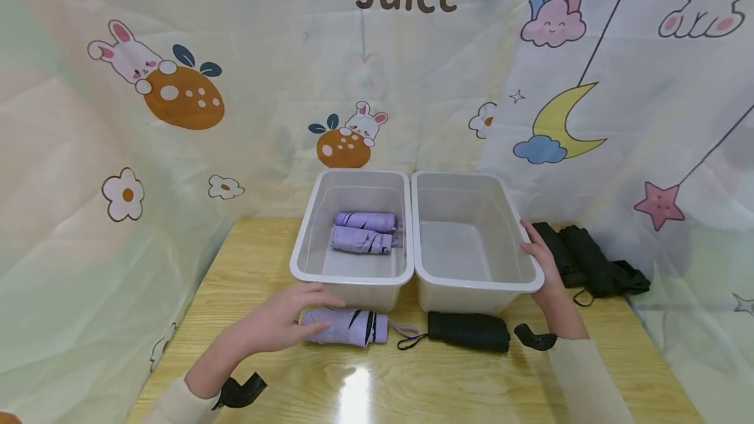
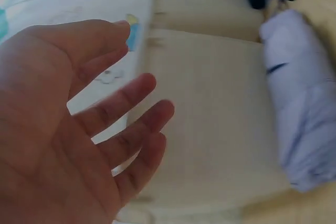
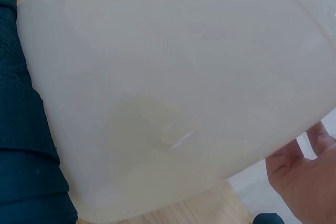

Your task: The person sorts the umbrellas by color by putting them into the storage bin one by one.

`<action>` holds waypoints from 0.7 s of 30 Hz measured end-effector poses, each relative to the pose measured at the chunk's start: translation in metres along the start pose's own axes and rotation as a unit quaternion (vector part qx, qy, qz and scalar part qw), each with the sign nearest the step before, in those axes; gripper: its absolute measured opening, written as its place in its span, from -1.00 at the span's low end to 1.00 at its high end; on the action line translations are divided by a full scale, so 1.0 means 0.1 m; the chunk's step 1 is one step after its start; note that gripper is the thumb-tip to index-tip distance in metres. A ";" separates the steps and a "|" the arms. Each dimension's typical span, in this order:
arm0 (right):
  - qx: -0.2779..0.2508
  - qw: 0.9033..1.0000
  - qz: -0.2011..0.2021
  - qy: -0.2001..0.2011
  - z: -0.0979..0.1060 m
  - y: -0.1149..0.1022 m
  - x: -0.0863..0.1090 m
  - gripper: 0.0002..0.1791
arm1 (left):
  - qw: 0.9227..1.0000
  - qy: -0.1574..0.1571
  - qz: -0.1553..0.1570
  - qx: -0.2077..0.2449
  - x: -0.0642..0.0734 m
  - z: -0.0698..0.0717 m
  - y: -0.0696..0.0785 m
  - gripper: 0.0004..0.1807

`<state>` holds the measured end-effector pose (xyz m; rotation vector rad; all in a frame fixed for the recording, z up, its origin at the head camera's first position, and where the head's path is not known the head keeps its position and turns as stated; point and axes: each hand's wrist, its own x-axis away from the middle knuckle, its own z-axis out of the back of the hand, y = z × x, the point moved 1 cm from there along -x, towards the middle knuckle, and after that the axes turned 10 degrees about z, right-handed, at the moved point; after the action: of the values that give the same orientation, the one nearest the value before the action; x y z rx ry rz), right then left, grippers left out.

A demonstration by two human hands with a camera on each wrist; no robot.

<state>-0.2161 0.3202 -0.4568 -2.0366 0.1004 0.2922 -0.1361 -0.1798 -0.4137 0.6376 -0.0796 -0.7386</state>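
Note:
A light purple folded umbrella [image 1: 338, 327] lies on the table before the left bin. My left hand [image 1: 288, 319] is over its left end in the head view, fingers spread and loosely bent. The left wrist view shows the hand [image 2: 100, 114] holding nothing, the purple umbrella [image 2: 299, 98] apart from it. My right hand [image 1: 544, 267] holds the right-hand rim of the right light grey bin [image 1: 480, 283], thumb over the rim and fingers along the outside. The right wrist view shows that hand [image 3: 310, 174] at the bin's edge, its fingers partly hidden behind the wall.
The left bin [image 1: 351, 278] contains two purple folded umbrellas [image 1: 362, 239]. A black folded umbrella [image 1: 468, 331] lies before the right bin, its strap close to the purple one's. More black folded umbrellas [image 1: 589, 257] lie right of the bins. A printed cloth [image 1: 271, 84] hangs behind the table.

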 end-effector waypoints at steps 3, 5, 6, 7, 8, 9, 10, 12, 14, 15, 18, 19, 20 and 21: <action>-0.005 1.000 -0.002 0.000 -0.01 -0.03 -0.01 -0.36 | 0.998 0.033 -0.012 -0.048 0.02 -0.25 -0.18 -0.58; -0.009 1.000 -0.001 -0.001 -0.02 -0.01 -0.01 -0.36 | 0.994 0.050 -0.020 -0.095 0.03 -0.41 -0.29 -0.57; -0.010 1.000 0.001 -0.003 -0.02 0.00 -0.02 -0.36 | 0.991 0.055 -0.022 -0.120 0.04 -0.49 -0.34 -0.54; -0.009 1.000 0.003 -0.005 -0.02 0.00 -0.02 -0.36 | 0.988 0.055 -0.019 -0.142 0.04 -0.57 -0.38 -0.51; -0.012 1.000 0.005 -0.007 -0.02 0.00 -0.02 -0.36 | 0.985 0.051 -0.018 -0.164 0.04 -0.64 -0.42 -0.47; -0.012 1.000 0.007 -0.009 -0.03 0.01 -0.02 -0.36 | 0.981 0.047 -0.013 -0.186 0.04 -0.70 -0.46 -0.41; -0.013 1.000 0.008 -0.011 -0.03 0.01 -0.01 -0.36 | 0.978 0.044 -0.007 -0.202 0.05 -0.76 -0.49 -0.35; -0.014 1.000 0.007 -0.013 -0.02 0.02 -0.01 -0.36 | 0.973 0.040 0.005 -0.228 0.05 -0.84 -0.55 -0.22; -0.011 1.000 0.008 -0.016 -0.02 0.03 0.00 -0.36 | 0.972 0.039 0.014 -0.233 0.04 -0.91 -0.59 -0.12; -0.008 1.000 0.009 -0.020 -0.01 0.04 0.01 -0.36 | 0.972 0.041 0.016 -0.232 0.04 -0.94 -0.61 -0.09; -0.011 0.999 0.015 -0.033 0.02 0.06 0.01 -0.36 | 0.972 0.040 0.021 -0.230 0.01 -1.02 -0.65 -0.02; -0.011 0.999 0.019 -0.036 0.02 0.06 0.00 -0.36 | 0.972 0.036 0.023 -0.231 0.00 -1.04 -0.66 0.01; -0.012 0.999 0.022 -0.039 0.03 0.06 -0.01 -0.37 | 0.972 0.031 0.025 -0.232 -0.01 -1.06 -0.67 0.03; -0.015 0.999 0.026 -0.040 0.03 0.06 -0.02 -0.37 | 0.971 0.024 0.027 -0.236 -0.03 -1.09 -0.68 0.04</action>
<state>-0.2193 0.3201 -0.4632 -2.0519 0.0992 0.4087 -0.1485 -0.1604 -0.5399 0.1974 0.1222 -0.6577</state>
